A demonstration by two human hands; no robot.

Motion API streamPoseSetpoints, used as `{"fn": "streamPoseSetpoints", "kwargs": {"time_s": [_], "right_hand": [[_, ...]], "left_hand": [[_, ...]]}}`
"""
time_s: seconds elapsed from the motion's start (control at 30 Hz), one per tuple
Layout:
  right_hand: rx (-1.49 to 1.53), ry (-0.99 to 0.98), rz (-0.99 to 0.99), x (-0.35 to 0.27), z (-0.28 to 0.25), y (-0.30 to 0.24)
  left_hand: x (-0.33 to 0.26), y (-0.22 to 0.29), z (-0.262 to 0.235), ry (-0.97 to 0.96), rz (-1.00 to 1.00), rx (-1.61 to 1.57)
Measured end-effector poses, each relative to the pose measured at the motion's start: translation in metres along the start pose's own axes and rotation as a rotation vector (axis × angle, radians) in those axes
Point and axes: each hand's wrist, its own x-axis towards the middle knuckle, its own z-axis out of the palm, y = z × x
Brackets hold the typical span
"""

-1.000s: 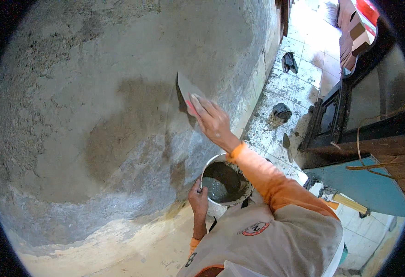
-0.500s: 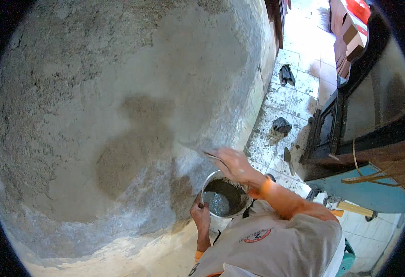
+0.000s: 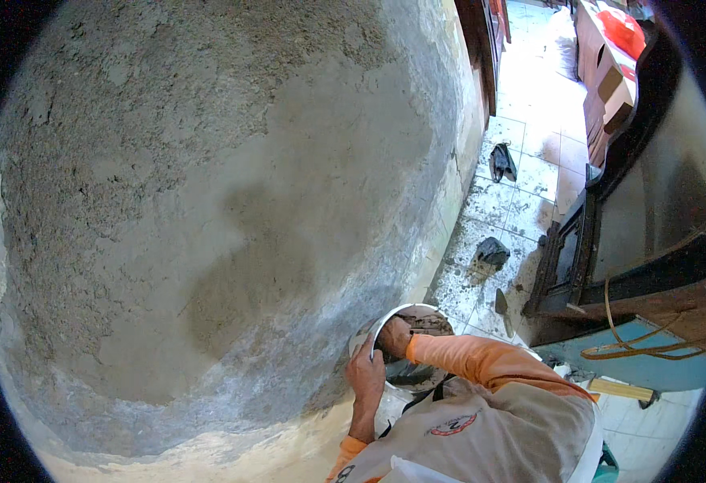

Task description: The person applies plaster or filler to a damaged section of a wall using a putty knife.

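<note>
My left hand (image 3: 366, 372) grips the left rim of a round white bucket (image 3: 408, 308), its fingers closed over the edge. Wet grey mortar (image 3: 405, 372) lies inside the bucket, which tilts more than upright. My right hand (image 3: 395, 336) is down within the bucket, fist closed; the trowel it carries is mostly hidden by the rim and the hand. Left of and beyond the bucket stands a wall (image 3: 321, 153), its smooth damp grey plaster giving way to rough plaster toward the upper left.
Dark clumps (image 3: 493, 252) and a black bag-like thing (image 3: 502, 163) lie on the splattered tile floor (image 3: 473, 217), near a trowel-shaped blade (image 3: 501, 302). Dark wooden furniture (image 3: 610, 241) stands at right, with a looped cord (image 3: 610, 348) and a wooden-handled brush (image 3: 622, 390) below it.
My right hand has moved from beside the wall down into the bucket with the trowel. My left hand stays on the rim, and the bucket has tilted and shifted slightly right.
</note>
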Motion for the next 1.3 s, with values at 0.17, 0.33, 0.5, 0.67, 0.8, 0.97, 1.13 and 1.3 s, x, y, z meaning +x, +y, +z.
{"fn": "streamPoseSetpoints", "kwargs": {"time_s": [0.17,0.33,0.5,0.67,0.8,0.97,1.13,1.3], "right_hand": [[0.202,0.074,0.282,-0.043,-0.050,0.034],[0.410,0.242,0.573,-0.083,-0.086,0.076],[0.415,0.099,0.709,-0.067,-0.078,0.076],[0.342,0.210,0.704,-0.051,-0.046,0.078],[0.608,0.351,0.907,-0.051,-0.026,0.088],[1.286,0.511,1.006,-0.050,-0.013,0.093],[1.396,0.731,0.589,-0.032,-0.010,0.080],[1.861,0.633,0.461,-0.012,-0.024,0.074]], "left_hand": [[0.033,0.003,0.002,-0.028,-0.110,-0.023],[0.058,0.017,0.018,0.094,0.057,-0.118],[0.068,0.045,0.015,0.069,0.072,-0.105],[0.063,0.079,0.032,-0.015,0.164,-0.039],[0.073,0.090,0.036,0.059,0.194,-0.121],[0.072,0.101,0.048,0.039,0.191,-0.263],[0.088,0.107,0.048,-0.006,0.189,-0.201],[0.093,0.102,0.044,-0.012,0.216,-0.187]]}}
